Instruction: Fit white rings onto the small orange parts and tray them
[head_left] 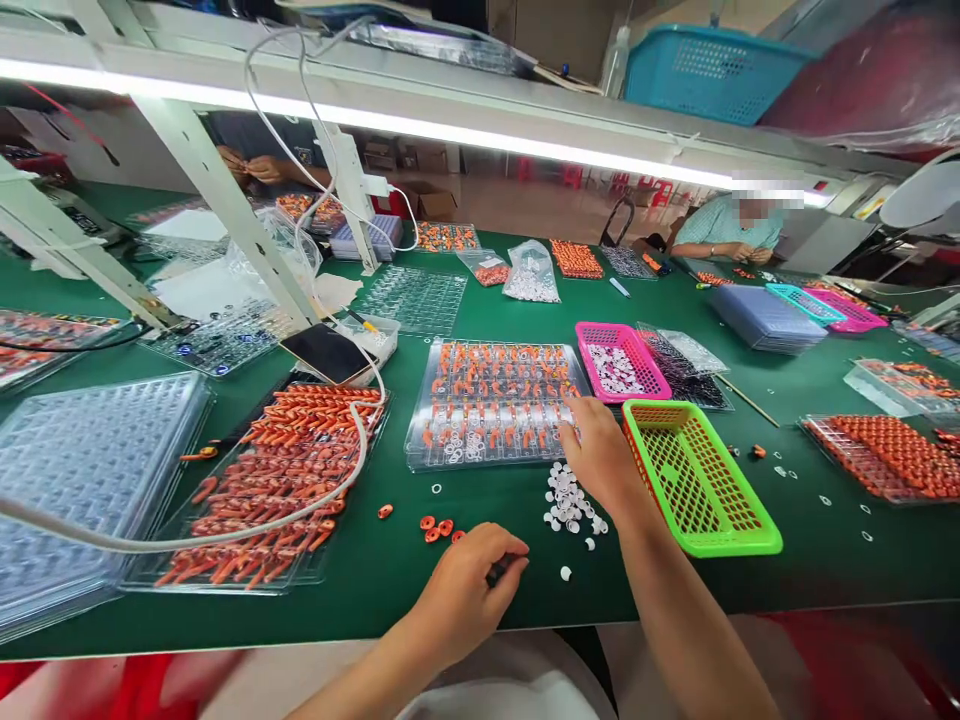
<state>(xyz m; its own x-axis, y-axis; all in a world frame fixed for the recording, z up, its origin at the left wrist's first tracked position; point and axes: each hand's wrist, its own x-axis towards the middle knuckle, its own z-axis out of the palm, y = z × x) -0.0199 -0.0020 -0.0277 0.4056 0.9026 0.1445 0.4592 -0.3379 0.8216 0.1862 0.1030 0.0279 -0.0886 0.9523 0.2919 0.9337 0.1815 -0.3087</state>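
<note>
My left hand (476, 585) is over the table's near edge, thumb and fingers pinched round a small dark thing I cannot make out. Small red-orange rings (431, 530) lie just beyond it. My right hand (600, 455) reaches over the right edge of a clear plastic tray (417, 440), its thumb and forefinger a little apart; its fingertips are partly hidden. Rows of small orange parts (491, 385) fill the tray, with clear-looking rings (466, 447) at its lower left. A pile of small white discs (566, 497) lies below my right hand.
Right of my right hand stands a green basket (739, 543), with a pink basket (586, 345) of white pieces behind. At left are a tray of orange sticks (270, 490), a white cable (225, 545), a phone (330, 353) and stacked clear trays (97, 480). A person (731, 235) sits across.
</note>
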